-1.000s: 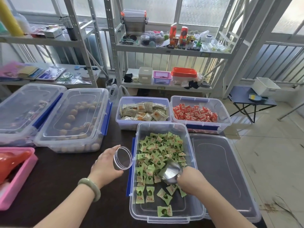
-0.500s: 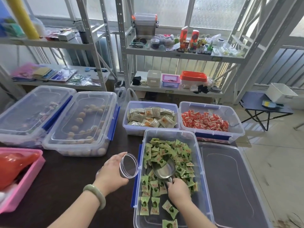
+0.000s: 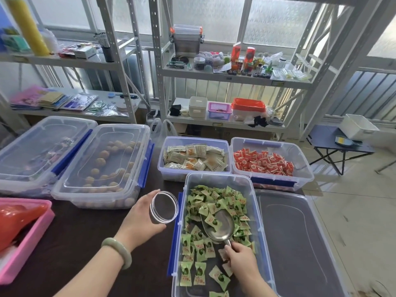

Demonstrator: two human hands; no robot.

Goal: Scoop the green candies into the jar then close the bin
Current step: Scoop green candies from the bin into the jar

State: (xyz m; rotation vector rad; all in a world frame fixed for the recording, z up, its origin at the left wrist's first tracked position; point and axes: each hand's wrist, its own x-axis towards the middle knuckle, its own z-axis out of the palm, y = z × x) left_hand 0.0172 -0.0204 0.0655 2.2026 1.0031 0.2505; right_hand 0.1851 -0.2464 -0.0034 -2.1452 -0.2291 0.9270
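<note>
Right hand (image 3: 241,257) grips the scoop (image 3: 218,227) handle, hiding it; bowl points away. Left hand (image 3: 140,219) clasps the tilted jar (image 3: 164,207).

Both bare forearms reach forward from the bottom edge. The left hand (image 3: 140,218) is raised a little above the worktop, back of the hand up, thumb low and fingers curled over the top, gripping the side of a clear jar (image 3: 164,207) tipped so its open mouth faces the camera. A pale green bangle (image 3: 118,251) circles the left wrist. The right hand (image 3: 242,257) sits lower and nearer, knuckles up, fingers closed round the handle of a metal scoop (image 3: 218,227) that points away from the body.
</note>
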